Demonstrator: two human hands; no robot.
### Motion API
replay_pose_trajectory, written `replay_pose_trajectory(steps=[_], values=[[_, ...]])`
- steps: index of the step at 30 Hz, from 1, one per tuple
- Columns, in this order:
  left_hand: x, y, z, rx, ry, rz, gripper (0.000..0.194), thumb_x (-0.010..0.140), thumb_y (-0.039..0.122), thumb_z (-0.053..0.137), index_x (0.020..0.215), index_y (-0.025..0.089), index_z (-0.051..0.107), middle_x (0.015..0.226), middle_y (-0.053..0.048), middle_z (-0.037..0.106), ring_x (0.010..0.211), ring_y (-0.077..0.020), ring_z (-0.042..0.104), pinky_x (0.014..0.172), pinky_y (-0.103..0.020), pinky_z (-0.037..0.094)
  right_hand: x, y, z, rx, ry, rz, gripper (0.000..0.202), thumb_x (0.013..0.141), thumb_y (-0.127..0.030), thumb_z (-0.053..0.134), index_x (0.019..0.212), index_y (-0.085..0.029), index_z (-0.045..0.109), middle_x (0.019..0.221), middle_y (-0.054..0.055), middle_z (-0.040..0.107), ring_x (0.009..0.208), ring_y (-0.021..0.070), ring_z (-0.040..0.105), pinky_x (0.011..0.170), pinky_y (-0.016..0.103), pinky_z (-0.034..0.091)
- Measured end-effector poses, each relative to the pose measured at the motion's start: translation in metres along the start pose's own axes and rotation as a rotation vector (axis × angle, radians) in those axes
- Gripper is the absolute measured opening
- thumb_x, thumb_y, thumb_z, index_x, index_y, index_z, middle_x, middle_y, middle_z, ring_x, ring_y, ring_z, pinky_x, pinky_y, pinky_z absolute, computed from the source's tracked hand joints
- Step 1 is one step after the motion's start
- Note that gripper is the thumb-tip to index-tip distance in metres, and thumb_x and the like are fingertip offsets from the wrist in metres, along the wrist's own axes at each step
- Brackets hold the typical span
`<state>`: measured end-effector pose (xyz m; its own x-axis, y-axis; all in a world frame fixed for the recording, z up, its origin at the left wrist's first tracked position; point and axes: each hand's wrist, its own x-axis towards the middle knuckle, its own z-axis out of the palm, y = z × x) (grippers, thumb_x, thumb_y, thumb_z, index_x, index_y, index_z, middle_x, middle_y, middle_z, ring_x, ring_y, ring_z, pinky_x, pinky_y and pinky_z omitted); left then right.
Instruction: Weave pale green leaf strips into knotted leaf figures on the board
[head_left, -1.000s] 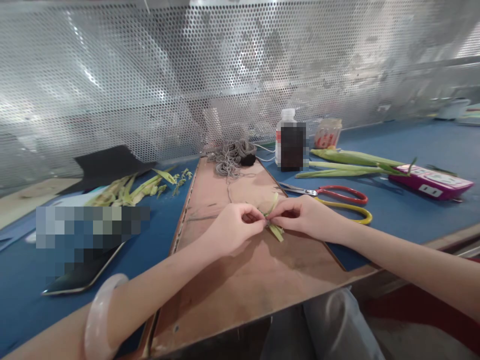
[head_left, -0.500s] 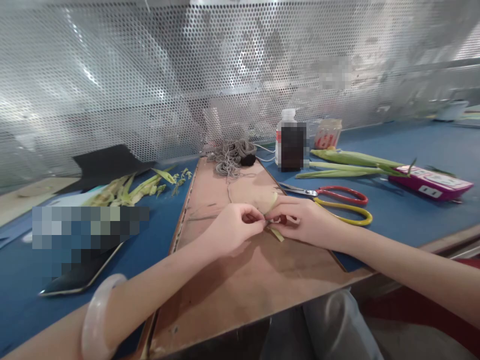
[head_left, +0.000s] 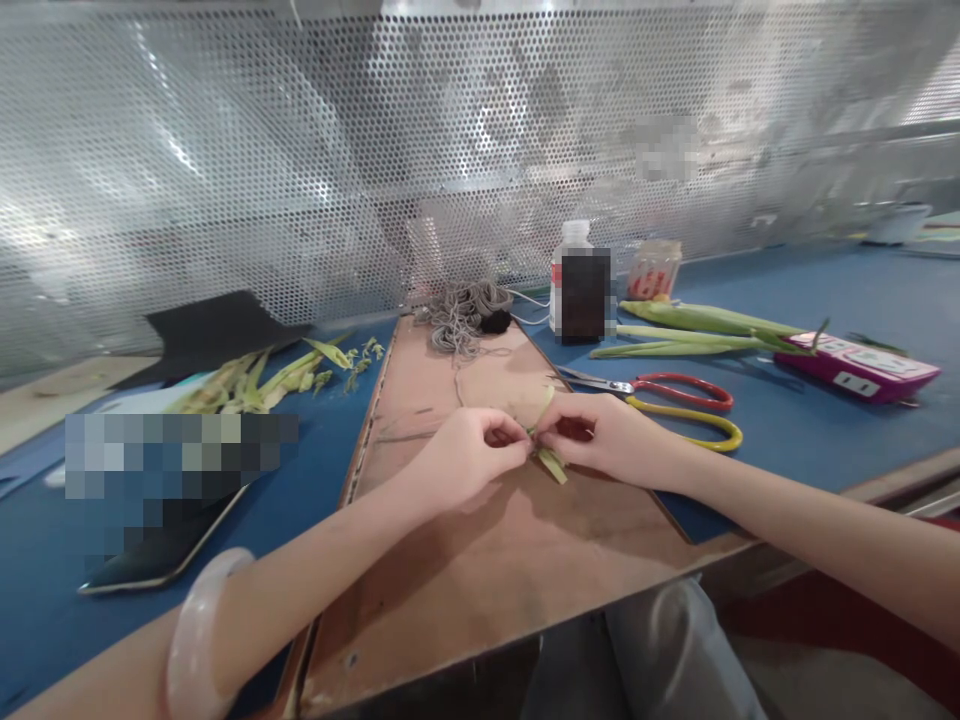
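Both hands, left hand (head_left: 469,450) and right hand (head_left: 611,435), pinch a thin green leaf strip (head_left: 546,455) over the middle of the brown board (head_left: 487,560); probably light, limp, tearable, best held near its folds.

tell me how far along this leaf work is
Done: a pile of worked leaf pieces lies on the blue table at the left. In hand: the left hand and right hand pinch one green leaf strip over the brown board. Left: uncut stalks lie untouched behind the scissors.
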<state>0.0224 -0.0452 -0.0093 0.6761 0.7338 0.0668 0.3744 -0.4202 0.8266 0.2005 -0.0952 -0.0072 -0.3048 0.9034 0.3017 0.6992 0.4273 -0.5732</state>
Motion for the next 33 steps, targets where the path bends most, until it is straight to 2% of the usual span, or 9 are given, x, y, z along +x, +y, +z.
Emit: replay_pose_trajectory(steps=[3, 6, 13, 21, 28, 33], values=[[0.000, -0.001, 0.000, 0.002, 0.000, 0.014, 0.017, 0.070, 0.027, 0.054, 0.075, 0.014, 0.062, 0.069, -0.002, 0.063, 0.063, -0.0137, 0.055, 0.057, -0.023, 0.041, 0.001, -0.002, -0.001, 0.056, -0.069, 0.087, 0.014, 0.078, -0.023, 0.047, 0.079, -0.015, 0.058, 0.070, 0.000, 0.059, 0.062, 0.0105, 0.052, 0.056, 0.021, 0.038], [0.000, 0.001, 0.001, -0.002, 0.003, 0.004, 0.017, 0.070, 0.027, 0.054, 0.076, 0.013, 0.062, 0.070, -0.003, 0.063, 0.065, -0.0140, 0.056, 0.058, -0.023, 0.042, 0.001, -0.002, -0.001, 0.096, -0.081, 0.129, 0.015, 0.078, -0.026, 0.047, 0.079, -0.015, 0.058, 0.070, 0.000, 0.059, 0.062, 0.0108, 0.052, 0.054, 0.021, 0.037], [-0.003, 0.005, 0.004, 0.012, 0.028, 0.030, 0.018, 0.072, 0.030, 0.054, 0.076, 0.014, 0.061, 0.070, -0.002, 0.062, 0.065, -0.0136, 0.055, 0.057, -0.022, 0.041, 0.002, -0.004, -0.001, 0.126, -0.087, 0.143, 0.019, 0.080, -0.028, 0.046, 0.076, -0.015, 0.058, 0.067, 0.000, 0.058, 0.058, 0.0094, 0.049, 0.051, 0.020, 0.034], [-0.003, 0.005, 0.004, 0.052, 0.046, 0.043, 0.011, 0.072, 0.023, 0.051, 0.071, 0.014, 0.059, 0.065, 0.000, 0.059, 0.061, -0.0119, 0.053, 0.055, -0.021, 0.039, 0.003, -0.002, -0.003, 0.178, -0.100, 0.187, 0.020, 0.078, -0.030, 0.048, 0.074, -0.014, 0.059, 0.065, 0.000, 0.059, 0.057, 0.0092, 0.049, 0.051, 0.020, 0.034], [-0.001, 0.002, 0.010, 0.088, 0.082, 0.036, 0.019, 0.067, 0.034, 0.060, 0.072, 0.016, 0.055, 0.060, 0.002, 0.055, 0.054, -0.0100, 0.048, 0.048, -0.020, 0.036, 0.003, -0.006, -0.003, 0.215, -0.090, 0.247, 0.017, 0.075, -0.027, 0.050, 0.068, -0.014, 0.058, 0.056, -0.003, 0.055, 0.050, 0.0074, 0.043, 0.047, 0.020, 0.031], [-0.001, 0.004, 0.013, 0.160, 0.129, 0.067, 0.012, 0.069, 0.028, 0.056, 0.069, 0.016, 0.054, 0.060, 0.002, 0.054, 0.054, -0.0104, 0.048, 0.050, -0.022, 0.036, 0.003, -0.008, -0.003, 0.260, -0.081, 0.269, 0.018, 0.074, -0.027, 0.049, 0.065, -0.014, 0.057, 0.057, -0.001, 0.057, 0.051, 0.0084, 0.045, 0.048, 0.020, 0.031]])
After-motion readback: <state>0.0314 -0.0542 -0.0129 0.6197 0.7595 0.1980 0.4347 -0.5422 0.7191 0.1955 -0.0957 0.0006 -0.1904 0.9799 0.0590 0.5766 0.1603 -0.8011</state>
